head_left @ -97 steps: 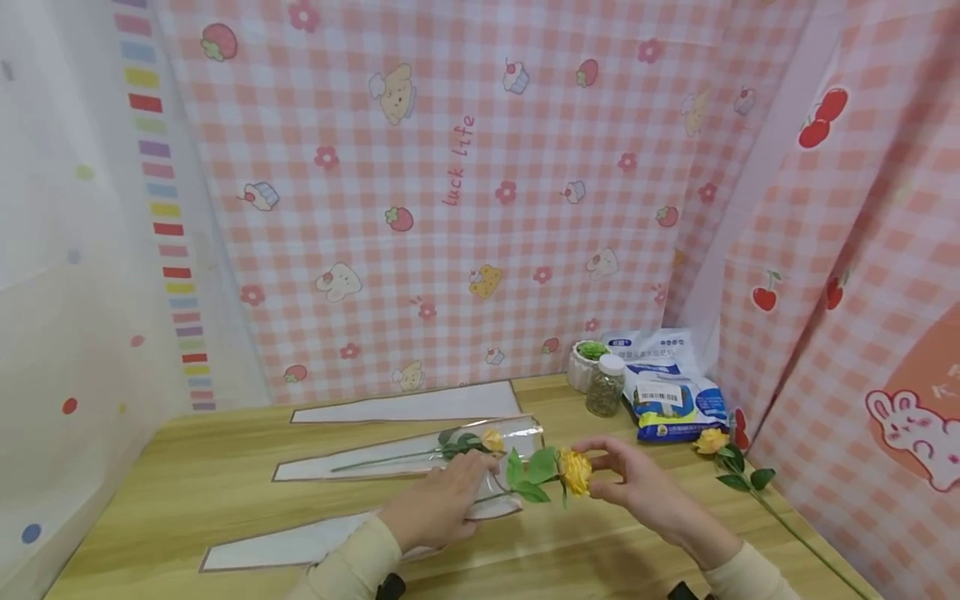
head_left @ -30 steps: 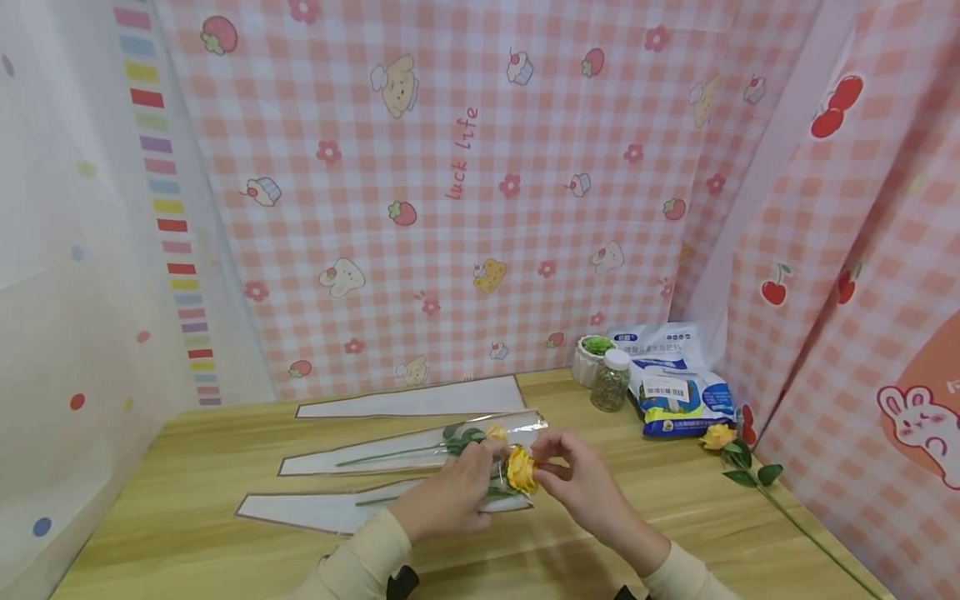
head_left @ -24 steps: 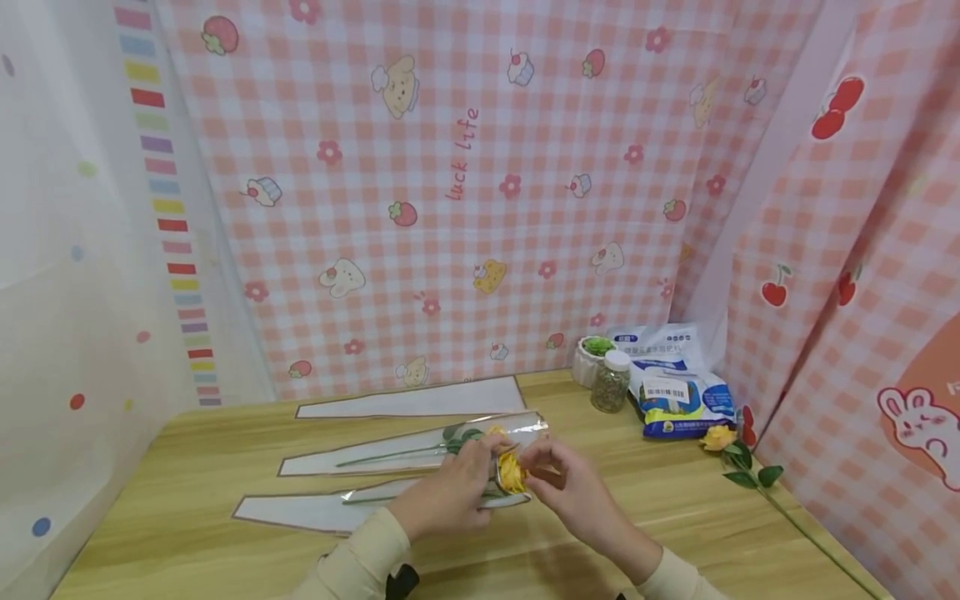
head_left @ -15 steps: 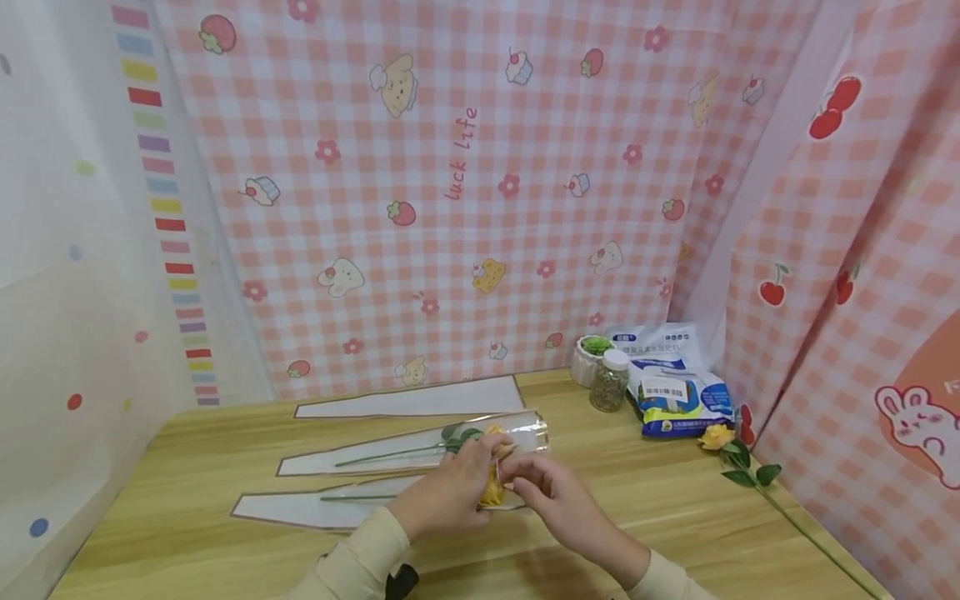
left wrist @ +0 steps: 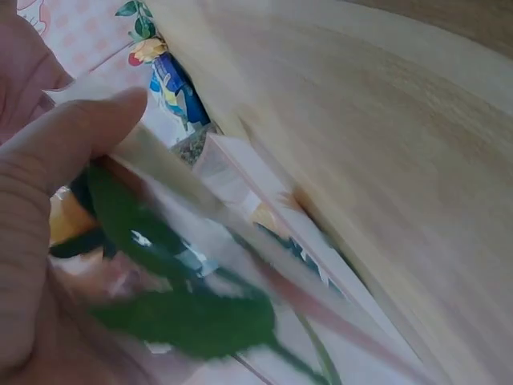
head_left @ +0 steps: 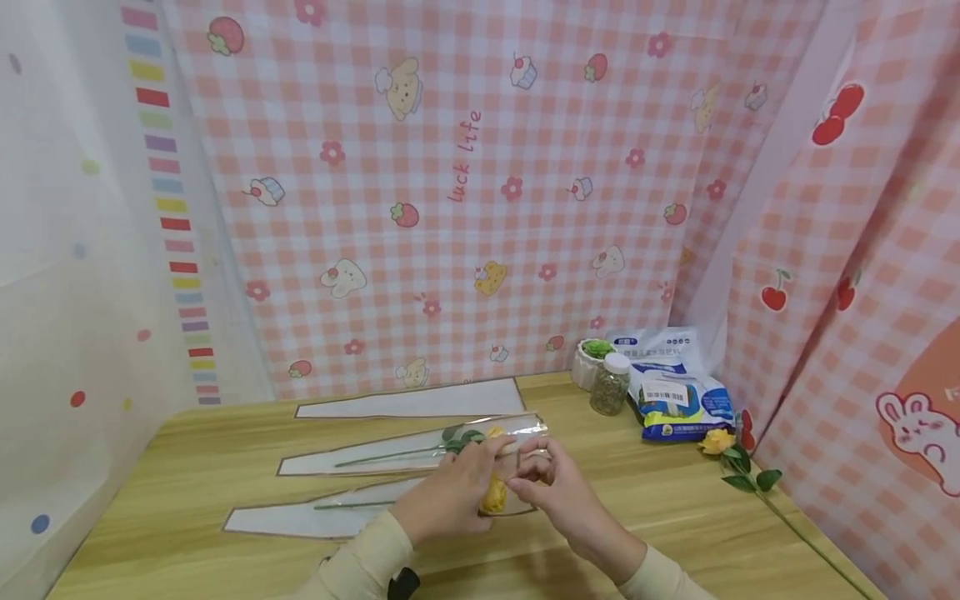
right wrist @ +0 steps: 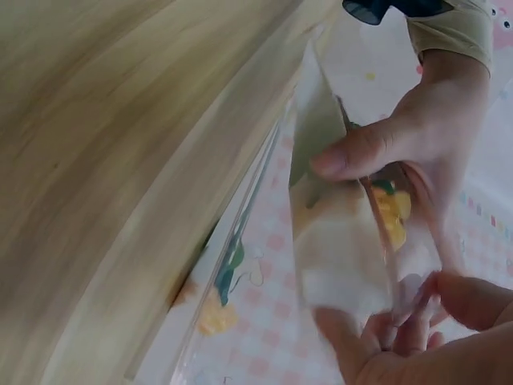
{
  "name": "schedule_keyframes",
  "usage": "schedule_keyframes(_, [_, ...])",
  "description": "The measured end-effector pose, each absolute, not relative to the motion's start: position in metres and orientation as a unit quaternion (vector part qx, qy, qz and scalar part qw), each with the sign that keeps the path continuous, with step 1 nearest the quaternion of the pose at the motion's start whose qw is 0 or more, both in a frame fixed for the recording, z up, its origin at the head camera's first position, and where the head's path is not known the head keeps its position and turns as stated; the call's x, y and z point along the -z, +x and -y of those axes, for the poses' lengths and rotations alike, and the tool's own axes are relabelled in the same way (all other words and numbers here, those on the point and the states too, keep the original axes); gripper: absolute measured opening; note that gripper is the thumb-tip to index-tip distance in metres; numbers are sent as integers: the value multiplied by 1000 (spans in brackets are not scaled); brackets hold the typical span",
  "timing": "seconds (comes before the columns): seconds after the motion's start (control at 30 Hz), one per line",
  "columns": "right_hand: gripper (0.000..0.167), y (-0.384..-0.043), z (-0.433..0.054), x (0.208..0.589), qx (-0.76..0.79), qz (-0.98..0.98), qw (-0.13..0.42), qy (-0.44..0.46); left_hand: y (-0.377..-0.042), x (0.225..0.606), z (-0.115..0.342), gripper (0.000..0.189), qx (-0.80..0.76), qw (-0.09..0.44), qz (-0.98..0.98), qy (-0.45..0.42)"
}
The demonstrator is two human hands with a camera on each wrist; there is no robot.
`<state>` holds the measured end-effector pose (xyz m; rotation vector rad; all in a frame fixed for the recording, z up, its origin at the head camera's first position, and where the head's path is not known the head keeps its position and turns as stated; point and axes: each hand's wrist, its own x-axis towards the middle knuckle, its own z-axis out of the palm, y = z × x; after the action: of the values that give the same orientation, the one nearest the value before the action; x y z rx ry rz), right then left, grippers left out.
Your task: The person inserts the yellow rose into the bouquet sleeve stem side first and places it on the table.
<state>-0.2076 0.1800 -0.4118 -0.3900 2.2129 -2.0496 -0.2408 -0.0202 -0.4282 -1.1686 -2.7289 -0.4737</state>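
Note:
A clear-and-white flower sleeve (head_left: 292, 521) lies nearest the person, with a yellow artificial rose (head_left: 493, 495) inside it. The green stem (head_left: 352, 505) runs left along the sleeve. My left hand (head_left: 450, 493) grips the sleeve around the leaves, just below the bloom; in the left wrist view its thumb presses the sleeve's edge and the leaves (left wrist: 192, 321) show through the film. My right hand (head_left: 562, 500) pinches the film at the sleeve's wide mouth, beside the bloom. In the right wrist view the bloom (right wrist: 391, 212) shows behind the sleeve's edge.
Behind it lies a second sleeve (head_left: 315, 465) with a rose inside, then a flat sleeve (head_left: 450, 400) at the back. A loose yellow rose (head_left: 717, 442) lies at the right edge. A potted plant (head_left: 587, 371), a jar (head_left: 611, 385) and printed bags (head_left: 678, 400) stand back right.
The rose has moved left from beyond the sleeve's mouth to inside it. My right hand followed, left the bloom and now pinches the film. My left hand stays on the sleeve.

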Motion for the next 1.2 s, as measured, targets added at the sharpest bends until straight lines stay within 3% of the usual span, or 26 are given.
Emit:
schedule_keyframes(0.23, [19,-209,-185,418,670,-730,25,-129,-245,436,33,118,147,30,919,-366])
schedule_keyframes(0.43, [15,-213,-193,422,645,-755,5,-120,-247,443,56,118,154,-5,924,-350])
schedule_keyframes(0.63, [16,-225,-206,433,637,-760,37,-128,-245,448,84,115,179,-46,928,-323])
schedule_keyframes(0.93, [19,-240,-214,442,622,-761,94,-157,-242,451,120,97,139,-31,949,-282])
schedule_keyframes(1.2, [17,-248,-214,449,619,-758,137,-153,-239,451,133,79,135,-32,943,-302])
